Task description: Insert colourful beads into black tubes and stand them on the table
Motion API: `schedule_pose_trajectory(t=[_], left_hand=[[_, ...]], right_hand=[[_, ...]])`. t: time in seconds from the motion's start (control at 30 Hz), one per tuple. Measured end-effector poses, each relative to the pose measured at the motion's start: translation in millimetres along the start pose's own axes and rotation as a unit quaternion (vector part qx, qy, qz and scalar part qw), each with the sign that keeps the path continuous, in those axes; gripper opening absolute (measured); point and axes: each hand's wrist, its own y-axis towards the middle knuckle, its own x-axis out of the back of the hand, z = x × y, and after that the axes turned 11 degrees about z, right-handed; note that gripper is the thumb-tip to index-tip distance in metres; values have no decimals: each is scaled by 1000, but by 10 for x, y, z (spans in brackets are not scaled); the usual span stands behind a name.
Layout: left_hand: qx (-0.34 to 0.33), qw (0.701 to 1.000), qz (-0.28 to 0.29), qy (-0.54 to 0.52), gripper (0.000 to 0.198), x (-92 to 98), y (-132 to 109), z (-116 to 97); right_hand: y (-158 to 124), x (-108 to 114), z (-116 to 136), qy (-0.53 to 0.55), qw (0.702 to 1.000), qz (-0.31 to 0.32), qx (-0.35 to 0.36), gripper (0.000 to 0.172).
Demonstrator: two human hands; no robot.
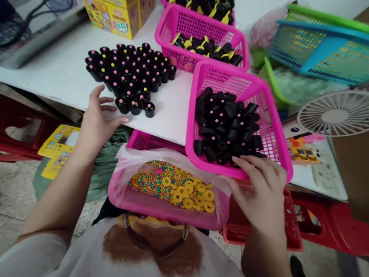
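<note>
My left hand [98, 121] is at the table's front edge, its fingers spread and nothing in them. Just beyond it stands a cluster of small black cylinders [130, 74], most upright, with pink or yellow dots on top. My right hand [262, 191] grips the front right rim of a pink basket [242, 76], fingers over the inside and thumb outside. Loose black cylinders [231, 125] lie jumbled in that basket. Below the table edge, a pink tray lined with clear plastic [167, 213] holds small coloured beads [157, 183] and yellow rings with tabs [188, 193].
Behind stand another pink basket [179, 22] of black-and-yellow pieces and stacked yellow boxes [113, 12]. To the right are a white fan [340, 114] and a blue basket [326, 50]. Red stools [335, 227] flank the table.
</note>
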Motion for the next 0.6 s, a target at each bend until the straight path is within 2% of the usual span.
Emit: schedule_pose_trajectory(t=[0.07, 0.13, 0.23, 0.27, 0.33, 0.4, 0.43, 0.5, 0.6], left_hand=[[-28, 1000, 8, 8, 101, 0, -59, -20], [-56, 998, -10, 35, 99, 2, -172, -87], [-82, 988, -71, 108, 82, -19, -448, -207], [-95, 984, -71, 133, 74, -38, -556, -234], [-137, 976, -7, 168, 59, -103, -761, -257], [-176, 961, 106, 187, 52, -196, -916, -251], [-179, 951, 159, 196, 51, -249, -965, -249], [-155, 934, 231, 223, 58, -347, -1007, -261], [-83, 916, 278, 276, 63, -438, -968, -334]], right_hand=[[-56, -129, -106, -23, 1000, 19, -1, 33], [-81, -219, -138, -40, 999, 9, 0, 28], [-73, -263, -115, -51, 999, -11, -4, 32], [-74, -266, -99, -58, 998, -22, 1, 35], [-105, -280, -57, -64, 995, -62, 38, 44], [-183, -328, 12, -27, 989, -95, 108, 47], [-235, -367, 59, 10, 985, -93, 143, 47], [-346, -465, 176, 89, 976, -52, 194, 42], [-461, -624, 362, 143, 969, 64, 189, 29]])
